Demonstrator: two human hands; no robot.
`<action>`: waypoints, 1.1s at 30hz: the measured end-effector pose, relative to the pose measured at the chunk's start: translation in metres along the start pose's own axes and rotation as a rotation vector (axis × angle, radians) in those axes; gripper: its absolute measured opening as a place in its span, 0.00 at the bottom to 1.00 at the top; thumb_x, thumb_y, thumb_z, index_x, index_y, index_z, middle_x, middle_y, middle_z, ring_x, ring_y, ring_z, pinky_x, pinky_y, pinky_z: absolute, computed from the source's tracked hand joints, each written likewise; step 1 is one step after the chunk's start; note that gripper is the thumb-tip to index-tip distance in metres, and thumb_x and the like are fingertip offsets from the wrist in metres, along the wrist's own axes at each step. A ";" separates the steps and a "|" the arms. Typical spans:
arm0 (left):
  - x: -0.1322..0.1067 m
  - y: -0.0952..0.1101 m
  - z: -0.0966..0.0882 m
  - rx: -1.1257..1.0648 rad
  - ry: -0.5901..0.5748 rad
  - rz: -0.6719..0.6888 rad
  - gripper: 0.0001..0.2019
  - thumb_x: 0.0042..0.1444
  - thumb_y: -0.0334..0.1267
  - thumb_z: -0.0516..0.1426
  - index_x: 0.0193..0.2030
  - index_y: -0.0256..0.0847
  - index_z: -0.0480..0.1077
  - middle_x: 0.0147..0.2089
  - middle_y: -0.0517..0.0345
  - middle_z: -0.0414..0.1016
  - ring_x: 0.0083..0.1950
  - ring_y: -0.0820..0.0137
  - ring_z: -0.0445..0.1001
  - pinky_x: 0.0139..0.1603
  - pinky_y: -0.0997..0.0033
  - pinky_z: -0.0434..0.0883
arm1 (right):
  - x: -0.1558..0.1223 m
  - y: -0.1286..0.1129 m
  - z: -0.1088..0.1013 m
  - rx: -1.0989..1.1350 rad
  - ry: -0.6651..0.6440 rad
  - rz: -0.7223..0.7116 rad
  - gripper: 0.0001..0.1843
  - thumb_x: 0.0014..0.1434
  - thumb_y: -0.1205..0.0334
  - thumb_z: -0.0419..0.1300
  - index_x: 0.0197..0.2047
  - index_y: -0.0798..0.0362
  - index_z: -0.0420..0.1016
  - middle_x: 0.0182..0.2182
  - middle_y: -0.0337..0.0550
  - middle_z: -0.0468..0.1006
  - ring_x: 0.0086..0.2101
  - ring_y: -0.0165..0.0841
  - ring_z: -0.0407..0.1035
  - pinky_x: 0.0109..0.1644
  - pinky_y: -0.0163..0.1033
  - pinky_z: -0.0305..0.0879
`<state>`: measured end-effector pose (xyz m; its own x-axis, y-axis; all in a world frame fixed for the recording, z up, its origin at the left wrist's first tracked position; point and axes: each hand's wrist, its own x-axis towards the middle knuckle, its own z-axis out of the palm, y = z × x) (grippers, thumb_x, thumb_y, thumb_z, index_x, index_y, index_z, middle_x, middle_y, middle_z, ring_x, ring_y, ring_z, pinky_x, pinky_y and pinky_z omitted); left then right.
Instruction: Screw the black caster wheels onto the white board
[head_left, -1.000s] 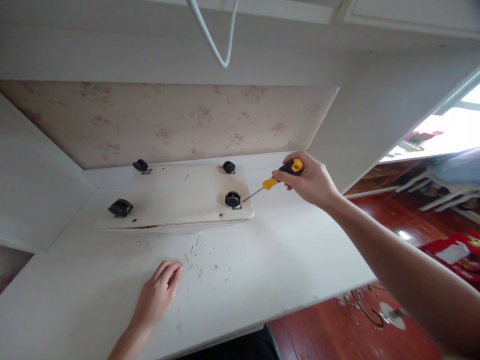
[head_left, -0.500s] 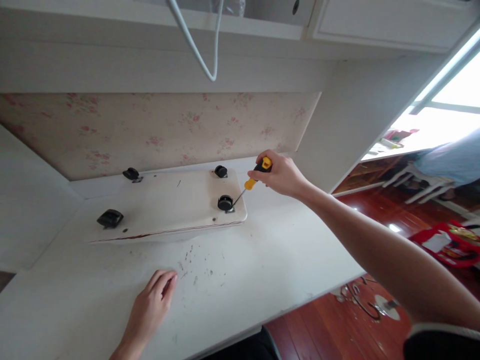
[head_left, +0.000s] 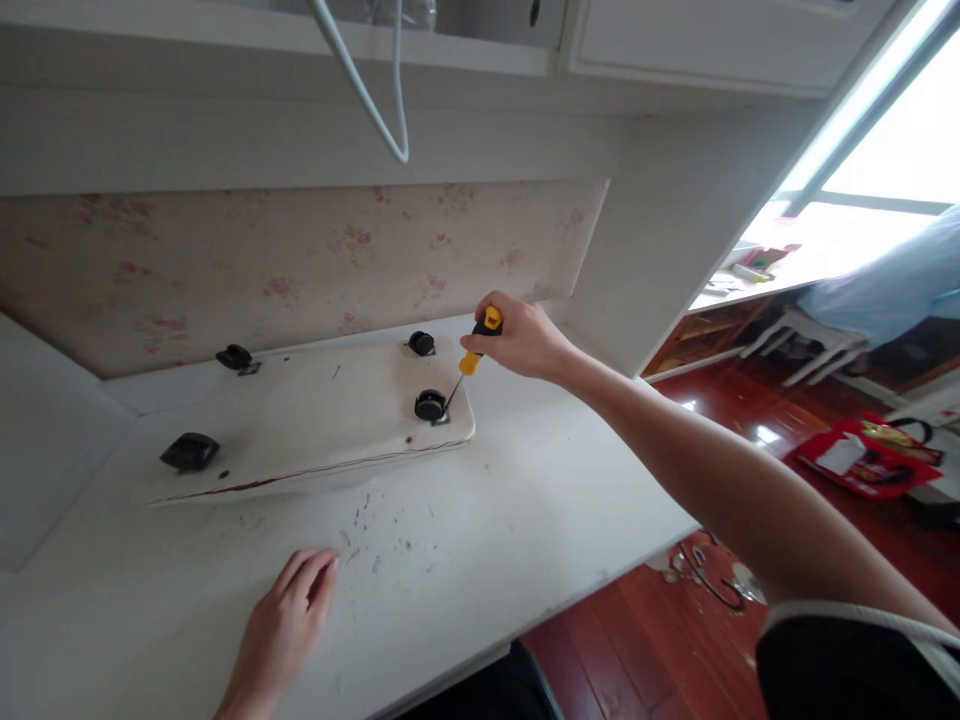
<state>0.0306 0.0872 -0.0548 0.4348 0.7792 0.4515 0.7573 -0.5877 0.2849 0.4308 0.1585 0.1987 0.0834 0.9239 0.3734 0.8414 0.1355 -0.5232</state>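
My right hand [head_left: 517,335] is closed round the yellow-and-black handle of a screwdriver [head_left: 470,362]. Its thin metal shaft slants down to the mounting plate beside a black caster wheel [head_left: 430,405]. This caster sits at the near right corner of a white board [head_left: 322,405] that lies on the desktop. Further casters stand on the board: one [head_left: 421,343] at the far right, one [head_left: 234,356] at the far left, one [head_left: 189,452] at the near left. My left hand [head_left: 281,625] rests on the desktop with curled fingers; whatever they may hold is hidden.
Dark specks [head_left: 375,530] are scattered on the white desktop [head_left: 525,530]. A white cable [head_left: 375,110] hangs from the shelf above. Floral wallpaper [head_left: 300,260] covers the back wall. A red bag [head_left: 862,455] and a white stool [head_left: 810,340] stand on the wooden floor at right.
The whole view has shifted, so the board, casters and hands appear further left. The screwdriver tip stays at the near right caster, and the left hand keeps its place on the desktop.
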 end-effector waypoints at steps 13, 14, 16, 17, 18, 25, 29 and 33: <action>-0.001 -0.002 0.002 0.049 -0.002 0.049 0.10 0.67 0.44 0.51 0.44 0.45 0.70 0.41 0.55 0.78 0.40 0.66 0.79 0.40 0.72 0.73 | 0.007 -0.010 -0.002 -0.072 -0.103 -0.134 0.19 0.55 0.45 0.61 0.42 0.49 0.71 0.28 0.38 0.72 0.29 0.33 0.62 0.32 0.38 0.53; -0.001 -0.002 0.002 0.048 -0.004 0.052 0.10 0.68 0.44 0.50 0.44 0.45 0.70 0.41 0.55 0.78 0.41 0.66 0.79 0.41 0.72 0.73 | 0.008 -0.012 -0.003 -0.076 -0.112 -0.147 0.19 0.56 0.44 0.60 0.42 0.49 0.70 0.28 0.39 0.72 0.29 0.33 0.62 0.32 0.38 0.52; -0.002 -0.002 0.002 0.047 -0.007 0.048 0.10 0.68 0.44 0.50 0.44 0.45 0.70 0.42 0.55 0.78 0.41 0.66 0.79 0.41 0.71 0.73 | 0.010 -0.017 -0.004 -0.073 -0.136 -0.151 0.17 0.59 0.46 0.56 0.43 0.50 0.70 0.28 0.40 0.72 0.28 0.33 0.62 0.33 0.38 0.53; -0.002 -0.002 0.001 0.048 -0.008 0.042 0.10 0.68 0.45 0.50 0.44 0.45 0.70 0.42 0.55 0.78 0.41 0.66 0.79 0.41 0.71 0.73 | 0.010 -0.020 -0.006 -0.064 -0.156 -0.150 0.16 0.61 0.48 0.54 0.43 0.51 0.70 0.29 0.40 0.73 0.28 0.33 0.63 0.34 0.39 0.54; -0.002 -0.002 0.001 0.047 -0.010 0.038 0.10 0.68 0.45 0.50 0.44 0.45 0.70 0.42 0.55 0.78 0.41 0.66 0.79 0.41 0.71 0.73 | 0.011 -0.024 -0.007 -0.050 -0.180 -0.151 0.14 0.62 0.51 0.53 0.44 0.52 0.70 0.30 0.42 0.74 0.28 0.33 0.63 0.35 0.39 0.55; -0.002 -0.002 0.003 0.059 -0.019 0.024 0.11 0.68 0.45 0.50 0.44 0.44 0.71 0.42 0.55 0.78 0.40 0.68 0.79 0.39 0.73 0.73 | 0.022 -0.044 -0.012 -0.143 -0.269 -0.285 0.13 0.64 0.57 0.54 0.49 0.52 0.71 0.36 0.44 0.78 0.34 0.36 0.68 0.38 0.39 0.55; -0.002 -0.002 0.002 0.055 0.000 0.050 0.11 0.69 0.44 0.49 0.43 0.43 0.71 0.41 0.55 0.78 0.40 0.69 0.79 0.41 0.74 0.73 | 0.027 -0.047 -0.010 -0.244 -0.267 -0.342 0.15 0.67 0.54 0.51 0.46 0.52 0.74 0.39 0.47 0.80 0.37 0.37 0.70 0.40 0.39 0.57; -0.001 0.000 0.001 0.043 -0.002 0.054 0.11 0.69 0.44 0.49 0.43 0.44 0.71 0.40 0.56 0.78 0.39 0.70 0.79 0.39 0.75 0.73 | 0.031 -0.048 -0.013 -0.239 -0.324 -0.282 0.25 0.64 0.57 0.54 0.61 0.58 0.67 0.54 0.57 0.75 0.49 0.41 0.69 0.48 0.39 0.61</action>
<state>0.0306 0.0869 -0.0557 0.4767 0.7468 0.4637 0.7529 -0.6192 0.2232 0.3998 0.1755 0.2457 -0.3041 0.9318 0.1981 0.9094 0.3459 -0.2310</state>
